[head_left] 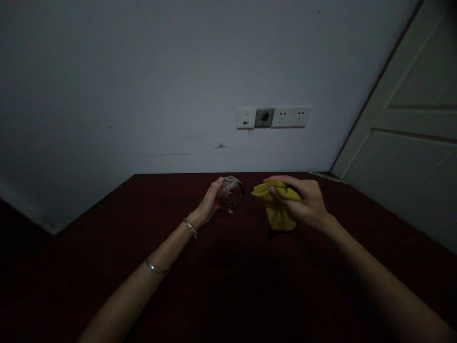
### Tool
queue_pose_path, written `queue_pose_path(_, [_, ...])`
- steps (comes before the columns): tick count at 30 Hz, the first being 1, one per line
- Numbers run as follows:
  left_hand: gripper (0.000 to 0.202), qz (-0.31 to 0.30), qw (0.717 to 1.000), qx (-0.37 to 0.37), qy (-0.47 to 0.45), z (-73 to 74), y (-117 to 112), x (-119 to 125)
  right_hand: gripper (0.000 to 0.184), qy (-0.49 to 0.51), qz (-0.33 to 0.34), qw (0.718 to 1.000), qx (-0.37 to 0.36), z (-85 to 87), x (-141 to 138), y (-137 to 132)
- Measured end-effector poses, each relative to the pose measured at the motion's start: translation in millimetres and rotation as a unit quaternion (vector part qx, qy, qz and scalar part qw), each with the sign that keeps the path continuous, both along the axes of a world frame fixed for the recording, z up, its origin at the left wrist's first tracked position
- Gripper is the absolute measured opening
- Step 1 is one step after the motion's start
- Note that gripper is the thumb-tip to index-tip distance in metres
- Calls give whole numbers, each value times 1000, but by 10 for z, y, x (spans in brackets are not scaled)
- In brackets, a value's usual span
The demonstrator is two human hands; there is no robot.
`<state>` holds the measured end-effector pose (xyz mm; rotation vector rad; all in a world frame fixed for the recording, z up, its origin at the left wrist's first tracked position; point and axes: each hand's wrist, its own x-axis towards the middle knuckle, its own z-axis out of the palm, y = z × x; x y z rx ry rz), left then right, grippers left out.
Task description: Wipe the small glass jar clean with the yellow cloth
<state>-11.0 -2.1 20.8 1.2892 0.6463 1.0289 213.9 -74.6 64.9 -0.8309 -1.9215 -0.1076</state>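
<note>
My left hand (208, 202) is wrapped round a clear faceted drinking glass (231, 191), tilted so that its round end faces me. To the right of it, my right hand (307, 199) grips a folded yellow cloth (280, 212) with dark edging, the lower part hanging down from the fingers. A small gap lies between the cloth and the glass. Both things are held above the dark red table. The palm side of each hand is hidden.
The dark red tabletop (117, 224) runs back to a pale wall (160, 85). Sockets and a switch panel (273, 117) are set in that wall. At the right stands a white panelled door (403, 128), and a thin flat strip (326, 177) lies at the table's back right edge.
</note>
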Motion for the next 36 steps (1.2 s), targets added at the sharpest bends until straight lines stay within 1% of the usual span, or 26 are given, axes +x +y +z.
queue_pose_path(2, [53, 13, 992, 93, 87, 19, 54, -79, 19, 43, -43, 998, -6, -49, 69, 109])
queue_pose_path(3, [51, 23, 979, 149, 136, 24, 72, -110, 20, 55, -63, 996, 5, -86, 106, 165])
queue_pose_path(4, [49, 37, 960, 208, 186, 25, 85, -133, 22, 54, -80, 995, 27, -130, 144, 221])
queue_pose_path(5, [50, 51, 934, 266, 234, 18, 93, -148, 26, 35, -95, 994, 46, -177, 184, 273])
queue_pose_path(7, [57, 66, 873, 358, 323, -23, 98, -153, 37, -49, -109, 990, 70, -274, 261, 360])
queue_pose_path(9, [66, 56, 821, 409, 394, -100, 99, -135, 47, -115, -116, 984, 71, -359, 322, 421])
queue_pose_path(10, [70, 46, 801, 423, 421, -146, 101, -122, 50, -138, -120, 981, 67, -394, 343, 443])
queue_pose_path(12, [72, 28, 773, 442, 455, -243, 113, -97, 52, -165, -130, 976, 57, -449, 368, 474])
queue_pose_path(13, [71, 22, 766, 446, 463, -288, 123, -88, 52, -172, -133, 975, 53, -471, 371, 487])
queue_pose_path(15, [71, 15, 764, 445, 467, -364, 147, -81, 53, -175, -136, 974, 46, -506, 367, 510])
queue_pose_path(17, [72, 10, 772, 438, 461, -420, 173, -84, 54, -175, -138, 974, 33, -538, 356, 532])
queue_pose_path(22, [76, -23, 788, 415, 454, -506, 211, -84, 55, -205, -152, 967, -8, -623, 344, 582])
queue_pose_path(28, [75, -45, 786, 414, 458, -528, 194, -42, 55, -212, -144, 966, -16, -690, 365, 622])
queue_pose_path(36, [73, -45, 782, 420, 459, -533, 180, -23, 54, -224, -153, 962, -20, -715, 370, 640])
